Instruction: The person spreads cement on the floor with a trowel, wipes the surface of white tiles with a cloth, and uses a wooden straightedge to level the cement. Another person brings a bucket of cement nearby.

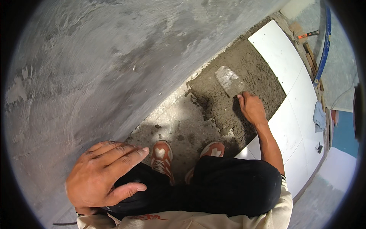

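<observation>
With the right hand [252,108], holding a trowel [229,81], with fingers curled tight round the handle end and hiding it. From there, pointing up and to the left, away from the knuckles, with the long way of the flat blade slanting toward the grey wall [114,65]. Over the wet mortar [263,72]; too blurry to tell about touching. With the left hand [101,173], holding nothing, with fingers straight and close together and thumb stuck out. Up near the black trousers [232,187], well apart from the trowel, so much nearer to it with the right. Wearing orange and white shoes [162,152], planted below the mortar. To the right of the mortar, see big white tiles [295,126], and past those, a long blue spirit level [325,49].
</observation>
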A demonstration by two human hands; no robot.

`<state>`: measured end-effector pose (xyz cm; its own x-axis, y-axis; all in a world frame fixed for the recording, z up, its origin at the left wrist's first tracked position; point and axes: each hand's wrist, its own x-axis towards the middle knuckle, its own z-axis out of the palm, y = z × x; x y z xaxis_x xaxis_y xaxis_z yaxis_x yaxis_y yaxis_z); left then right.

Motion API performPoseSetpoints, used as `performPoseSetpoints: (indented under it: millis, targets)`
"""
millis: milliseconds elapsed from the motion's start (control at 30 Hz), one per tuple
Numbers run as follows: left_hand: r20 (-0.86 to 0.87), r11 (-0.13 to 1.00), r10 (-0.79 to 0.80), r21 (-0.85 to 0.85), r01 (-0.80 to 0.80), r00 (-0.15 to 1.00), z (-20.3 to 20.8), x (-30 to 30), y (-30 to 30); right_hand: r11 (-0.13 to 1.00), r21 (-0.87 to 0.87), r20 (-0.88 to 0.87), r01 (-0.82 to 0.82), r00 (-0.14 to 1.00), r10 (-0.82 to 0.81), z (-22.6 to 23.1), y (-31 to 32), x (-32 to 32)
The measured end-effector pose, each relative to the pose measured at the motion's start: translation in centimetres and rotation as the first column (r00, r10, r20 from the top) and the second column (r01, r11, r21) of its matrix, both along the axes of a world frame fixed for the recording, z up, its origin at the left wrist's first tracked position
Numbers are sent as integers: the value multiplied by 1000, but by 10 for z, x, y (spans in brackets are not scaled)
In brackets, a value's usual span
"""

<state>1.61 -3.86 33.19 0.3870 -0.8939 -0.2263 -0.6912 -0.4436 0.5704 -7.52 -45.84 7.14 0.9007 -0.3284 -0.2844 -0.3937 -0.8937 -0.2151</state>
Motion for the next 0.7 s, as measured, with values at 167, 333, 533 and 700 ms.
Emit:
performPoseSetpoints:
  millis: [167, 333, 533, 700]
  targets:
    - [-7, 1000, -10, 8, 10, 1000, 0, 1, -4, 999, -35, 0, -30, 1000, 30, -3, -11, -7]
    - [-53, 1000, 15, 18, -14, 998, -1, 0, -6, 1000, -3, 53, 9, 999, -9, -11, -42, -12]
    - [-76, 1000, 21, -4, -22, 997, -10, 1, -11, 994, -22, 20, 103, 995, -102, -8, -59, -9]
    - [-30, 999, 16, 33, -15, 999, 3, -1, -14, 984, 80, 69, -161, 985, 156, -10, -5, 16]
